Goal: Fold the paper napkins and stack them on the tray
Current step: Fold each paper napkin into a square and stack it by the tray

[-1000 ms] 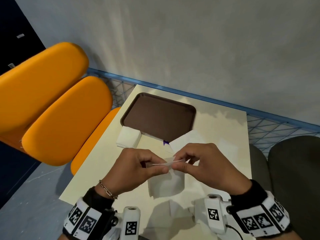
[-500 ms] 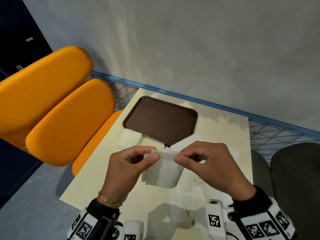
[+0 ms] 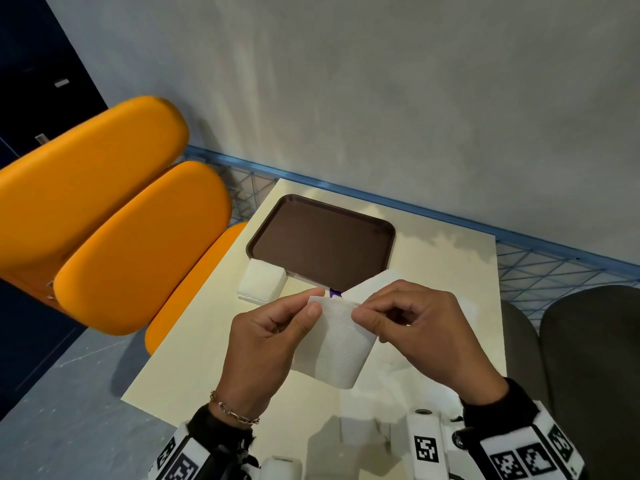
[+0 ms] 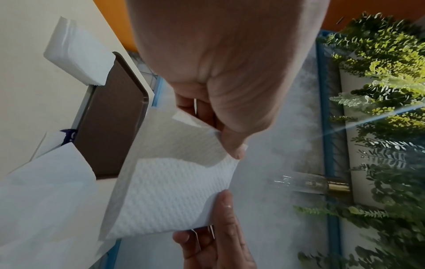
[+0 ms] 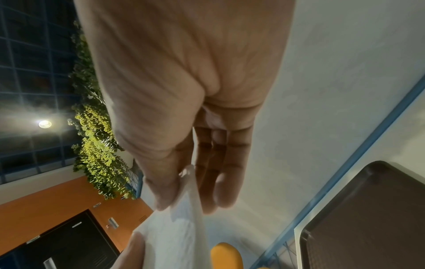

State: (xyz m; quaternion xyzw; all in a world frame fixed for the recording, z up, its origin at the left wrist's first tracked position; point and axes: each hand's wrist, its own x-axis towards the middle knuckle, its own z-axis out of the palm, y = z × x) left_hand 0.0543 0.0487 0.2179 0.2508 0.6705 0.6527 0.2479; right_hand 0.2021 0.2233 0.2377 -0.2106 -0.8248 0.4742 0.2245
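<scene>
wall: plain grey plaster wall (image 3: 381, 98) behind the table, blue metal mesh railing (image 3: 519, 237) along its foot.
seats: two padded orange chair backs (image 3: 104, 209) left of the table; dark grey cushioned seat (image 3: 588, 358) on the right.
table: pale cream rectangular tabletop (image 3: 214, 341), far edge against the railing.
tray: dark brown rectangular plastic tray (image 3: 322, 244) with rounded corners, flat on the far part of the table, nothing lying on it.
opened pack: white plastic napkin wrapper (image 3: 374, 282) with a small purple mark, overlapping the tray's near edge, just behind the hands.
napkin stack: small pile of white square paper napkins (image 3: 262, 281) on the table, touching the tray's near-left corner.
held napkin: white embossed paper napkin (image 3: 341, 344) held up in the air above the table, near the person, short of the tray; hangs curved from its top edge, lower end rounded over like a loose fold.
left hand: left hand (image 3: 263, 344) grips the napkin's top left corner, thumb (image 4: 232, 145) in front, fingers curled behind; chain bracelet at the wrist.
right hand: right hand (image 3: 422, 334) pinches the top right corner between thumb and fingertips (image 5: 214, 196), other fingers curled.
wrist gear: black-and-white marker cuffs (image 3: 530, 455) and white cameras strapped on both forearms.
</scene>
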